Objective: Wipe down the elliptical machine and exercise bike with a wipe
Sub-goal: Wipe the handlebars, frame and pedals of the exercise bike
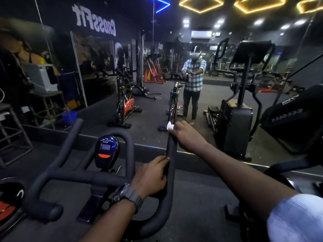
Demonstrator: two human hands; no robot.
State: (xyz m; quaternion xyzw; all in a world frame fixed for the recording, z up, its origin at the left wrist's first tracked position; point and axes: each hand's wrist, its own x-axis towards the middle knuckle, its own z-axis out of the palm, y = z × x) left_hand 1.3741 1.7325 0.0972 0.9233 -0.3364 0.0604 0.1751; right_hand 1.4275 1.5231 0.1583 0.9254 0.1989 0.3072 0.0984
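Note:
The exercise bike's black handlebar (73, 177) fills the lower middle, with a small console (106, 151) at its centre. My left hand (152, 177) grips the right-hand bar (172, 154) about halfway up. My right hand (187, 135) holds a white wipe (169, 126) around the far tip of that same bar. The elliptical machine (295, 117) shows only partly at the right edge; its reflection (239, 110) stands in the wall mirror ahead.
A large wall mirror (148, 95) runs along the floor just beyond the bike and reflects me, a second bike (125, 105) and gym gear. A metal stool frame (12, 130) stands at the left. Dark floor lies between the bike and the elliptical.

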